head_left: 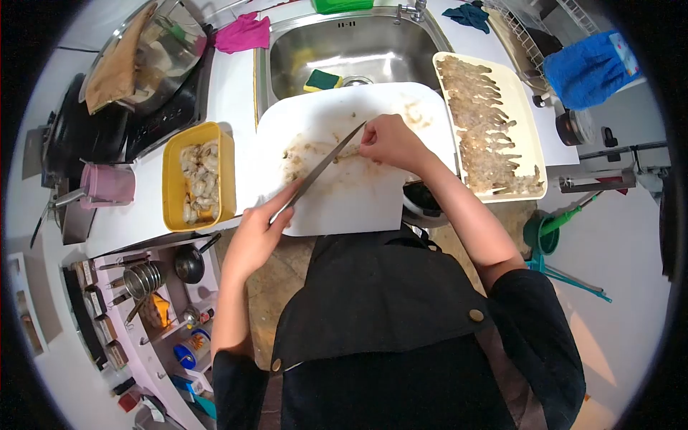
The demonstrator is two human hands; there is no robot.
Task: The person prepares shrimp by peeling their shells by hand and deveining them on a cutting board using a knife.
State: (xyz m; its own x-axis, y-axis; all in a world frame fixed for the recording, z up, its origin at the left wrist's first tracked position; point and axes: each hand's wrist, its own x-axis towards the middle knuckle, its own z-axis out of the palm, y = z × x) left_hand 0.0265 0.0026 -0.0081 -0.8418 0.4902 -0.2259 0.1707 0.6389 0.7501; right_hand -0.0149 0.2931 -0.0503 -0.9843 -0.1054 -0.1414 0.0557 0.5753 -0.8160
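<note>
My left hand (261, 233) is closed round the handle of a long knife (319, 169), whose blade slants up and right over the white cutting board (344, 208). Near the blade's tip, my right hand (387, 141) has its fingers pinched together; what they hold, if anything, is too small to make out. Brownish scraps and wet smears lie on the board. To the left stands a yellow container (170, 179) with peeled shrimp (201, 179) in it. On the right, a cream tray (530, 136) bears rows of unpeeled shrimp (480, 118).
Behind the board is a steel sink (287, 54) with a green and yellow sponge (322, 80). A pink cup (111, 185) and a glass bowl (168, 54) stand at left. Below the board's right edge, a dark pot (423, 215) is partly hidden.
</note>
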